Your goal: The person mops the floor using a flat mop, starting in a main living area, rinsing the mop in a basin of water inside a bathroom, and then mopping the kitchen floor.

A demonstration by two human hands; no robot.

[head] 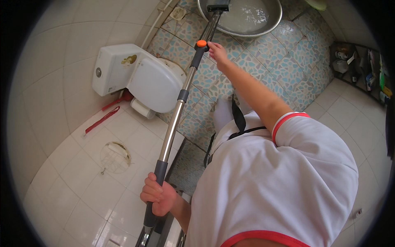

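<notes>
A long mop with a steel handle runs slantwise from bottom left to the top. My left hand is wrapped around its dark grey lower grip. Higher up, my right hand has its fingertips at the black collar beside an orange button, seemingly pinching the collar's side. The dark mop head is over a round metal basin, partly cut off by the frame. Cloudy water fills much of the basin.
A white toilet with its lid down stands left of the mop. A red plunger and a red strap are near it. A floor drain lies at the top. A dark shelf holds bottles at the right wall.
</notes>
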